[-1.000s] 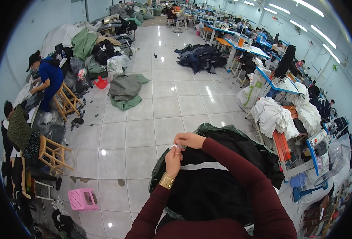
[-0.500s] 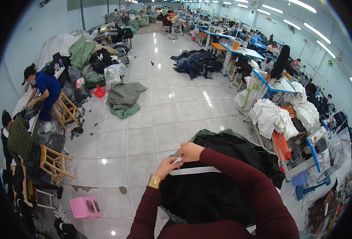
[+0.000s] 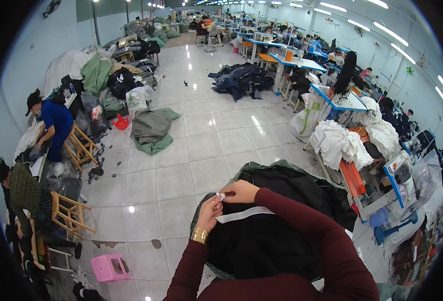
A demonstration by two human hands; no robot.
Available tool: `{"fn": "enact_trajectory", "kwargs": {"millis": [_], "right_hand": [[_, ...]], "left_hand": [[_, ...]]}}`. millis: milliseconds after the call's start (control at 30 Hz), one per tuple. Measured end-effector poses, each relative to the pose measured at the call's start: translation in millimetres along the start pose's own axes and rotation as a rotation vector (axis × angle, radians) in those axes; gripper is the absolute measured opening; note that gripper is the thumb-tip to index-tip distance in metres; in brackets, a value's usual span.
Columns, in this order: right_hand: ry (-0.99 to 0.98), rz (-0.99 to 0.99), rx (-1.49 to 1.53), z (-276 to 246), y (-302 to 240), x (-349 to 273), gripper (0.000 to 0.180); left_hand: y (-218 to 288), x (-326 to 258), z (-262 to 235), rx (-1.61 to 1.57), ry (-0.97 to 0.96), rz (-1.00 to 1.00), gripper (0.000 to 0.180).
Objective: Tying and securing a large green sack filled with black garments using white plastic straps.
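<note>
A white strip, which looks like a flat elastic band (image 3: pixel 246 214), runs from my left hand over a mound of black cloth (image 3: pixel 271 246) in front of me. My left hand (image 3: pixel 209 210), with a gold bracelet at the wrist, is closed round the strip. Just above it my right hand (image 3: pixel 241 191) pinches a small white end that sticks up between the fingers. The two hands touch or nearly touch at the fingertips. Around the black cloth lies the edge of a dark green wrap (image 3: pixel 197 213). Where the strip's other end lies is hidden behind my right forearm.
A pink plastic stool (image 3: pixel 110 267) stands on the tiled floor at left, near two people at a bench with wooden stools (image 3: pixel 71 213). Farther off lie a green-grey cloth (image 3: pixel 153 131) and a dark garment pile (image 3: pixel 241 80). White bundles (image 3: pixel 339 143) and sewing tables are at right.
My left hand has turned more upright, and the white strip below it now bends in a slight curve. Both hands have stayed close together. The whole view has shifted a little.
</note>
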State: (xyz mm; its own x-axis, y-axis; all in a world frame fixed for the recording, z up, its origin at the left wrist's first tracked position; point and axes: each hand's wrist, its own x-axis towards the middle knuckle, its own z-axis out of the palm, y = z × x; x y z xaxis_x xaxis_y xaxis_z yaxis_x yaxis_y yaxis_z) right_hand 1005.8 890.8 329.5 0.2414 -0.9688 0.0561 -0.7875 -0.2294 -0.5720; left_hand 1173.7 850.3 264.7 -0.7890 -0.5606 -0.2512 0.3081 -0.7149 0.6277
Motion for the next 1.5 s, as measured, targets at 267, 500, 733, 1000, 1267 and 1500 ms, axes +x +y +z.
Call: {"fn": "enact_trajectory", "kwargs": {"millis": [267, 500, 733, 1000, 1267, 1500], "right_hand": [[-0.008, -0.089, -0.367, -4.3, 7.9, 18.9, 0.019], [0.010, -0.019, -0.785, 10.2, 69.3, 41.9, 0.015], [-0.124, 0.282, 0.444, 21.1, -36.8, -24.8, 0.036], [-0.226, 0.321, 0.472, -137.8, -50.6, -148.1, 0.022], [0.360, 0.498, 0.973, -193.4, 34.9, -193.8, 0.024], [0.424, 0.196, -0.002, -204.6, 81.5, -145.8, 0.017]], "left_hand": [[1.0, 4.9, 16.1, 0.132, 0.084, 0.060, 0.014], [-55.2, -39.2, -28.8, 1.075, 0.379, 0.362, 0.024], [-3.1, -108.2, 31.4, 0.149, 0.142, 0.133, 0.021], [-2.4, -47.3, 116.7, -0.018, -0.041, 0.005, 0.020], [-27.7, 64.8, 193.0, 1.519, -0.370, 0.243, 0.016], [-38.1, 172.6, 147.9, 2.134, -0.021, 0.668, 0.045]]}}
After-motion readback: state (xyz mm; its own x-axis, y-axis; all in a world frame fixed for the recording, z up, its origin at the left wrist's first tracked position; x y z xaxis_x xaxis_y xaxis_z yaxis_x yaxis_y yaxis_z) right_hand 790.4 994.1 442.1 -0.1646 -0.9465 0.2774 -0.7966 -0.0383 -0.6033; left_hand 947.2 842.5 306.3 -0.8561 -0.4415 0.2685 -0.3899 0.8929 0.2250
